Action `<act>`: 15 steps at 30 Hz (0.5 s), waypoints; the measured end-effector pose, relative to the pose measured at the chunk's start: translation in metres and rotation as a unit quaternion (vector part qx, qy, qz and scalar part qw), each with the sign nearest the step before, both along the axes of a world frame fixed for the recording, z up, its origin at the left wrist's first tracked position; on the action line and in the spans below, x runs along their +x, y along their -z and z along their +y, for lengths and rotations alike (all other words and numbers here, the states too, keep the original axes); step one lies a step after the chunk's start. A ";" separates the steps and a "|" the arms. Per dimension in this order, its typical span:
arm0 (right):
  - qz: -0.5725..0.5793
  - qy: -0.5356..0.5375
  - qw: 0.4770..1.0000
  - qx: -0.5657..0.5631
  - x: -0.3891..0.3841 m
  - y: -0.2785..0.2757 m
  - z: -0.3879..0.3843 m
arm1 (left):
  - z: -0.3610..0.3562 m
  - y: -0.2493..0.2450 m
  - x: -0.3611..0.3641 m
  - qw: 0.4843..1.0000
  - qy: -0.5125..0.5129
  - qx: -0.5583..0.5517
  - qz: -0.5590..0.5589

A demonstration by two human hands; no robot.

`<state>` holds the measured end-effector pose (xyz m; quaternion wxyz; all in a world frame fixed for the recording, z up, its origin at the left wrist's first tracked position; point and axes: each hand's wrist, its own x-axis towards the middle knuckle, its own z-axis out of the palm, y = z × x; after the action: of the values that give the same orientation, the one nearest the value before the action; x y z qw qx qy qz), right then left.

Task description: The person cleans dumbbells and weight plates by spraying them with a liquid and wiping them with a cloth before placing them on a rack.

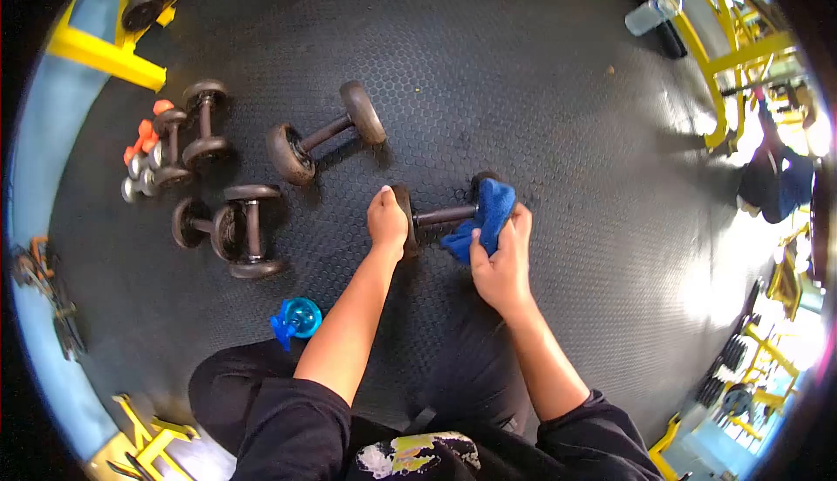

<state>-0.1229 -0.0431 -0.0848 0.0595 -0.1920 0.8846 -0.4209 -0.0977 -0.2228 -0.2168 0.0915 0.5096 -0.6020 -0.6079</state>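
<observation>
In front of my crossed legs a dark dumbbell (446, 215) lies on the black floor, its handle running left to right. My left hand (388, 222) is closed against the outer side of its left weight, fingers mostly hidden behind it. A blue cloth (491, 217) is bunched over the right weight, pinched in my right hand (506, 263) with thumb and fingers around it. Beside my left forearm lies a spray bottle (301, 317) with blue liquid and a blue trigger head.
Another dumbbell (327, 135) lies ahead to the left. Several dark dumbbells (253, 231) are grouped farther left, near small orange dumbbells (144, 135). A yellow rack (105, 54) stands at upper left. At upper right are a yellow frame (697, 54) and a clear bottle (652, 15).
</observation>
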 end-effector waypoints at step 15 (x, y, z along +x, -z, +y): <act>0.101 -0.486 0.527 0.690 -0.096 0.103 -0.078 | 0.032 -0.010 0.031 0.998 -0.006 -0.061 0.027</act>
<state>-0.2188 -0.1213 -0.1882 0.2792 -0.5326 0.6694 0.4363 -0.0670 -0.1911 -0.2071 0.1423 0.4895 -0.6325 -0.5831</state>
